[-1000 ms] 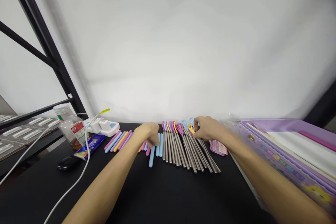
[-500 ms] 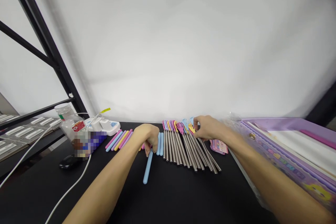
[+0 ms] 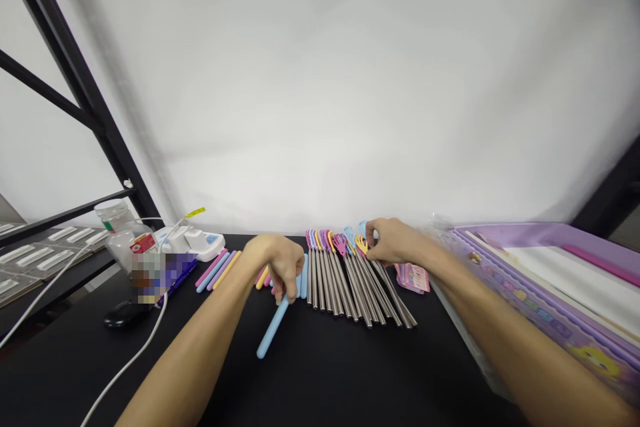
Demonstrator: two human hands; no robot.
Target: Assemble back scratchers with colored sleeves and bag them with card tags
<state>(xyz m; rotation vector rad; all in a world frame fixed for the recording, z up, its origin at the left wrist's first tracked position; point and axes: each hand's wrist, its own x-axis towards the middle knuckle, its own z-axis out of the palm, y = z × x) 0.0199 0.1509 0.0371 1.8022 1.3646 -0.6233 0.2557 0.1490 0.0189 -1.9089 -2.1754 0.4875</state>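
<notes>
My left hand (image 3: 285, 267) is closed on the upper end of a light blue stick (image 3: 273, 330), which slants down toward the left. Other blue sticks (image 3: 305, 280) lie just right of that hand, and several pink, blue, purple and yellow sticks (image 3: 220, 270) lie to its left. My right hand (image 3: 390, 240) has its fingers curled at the coloured tops of a row of metal rods (image 3: 345, 283), beside a yellow hand-shaped top (image 3: 361, 245). Whether it grips one of them is hard to make out.
Pink cards (image 3: 413, 277) lie right of the rods. A purple tray (image 3: 550, 233) stands on the right. At left are a clear jar (image 3: 120, 233), a power strip (image 3: 213, 247), a black mouse (image 3: 126, 314) and a white cable (image 3: 145, 347).
The blue stick in my left hand has tilted further, its lower end swinging left. My right hand stays at the rod tops. The whole view has shifted slightly.
</notes>
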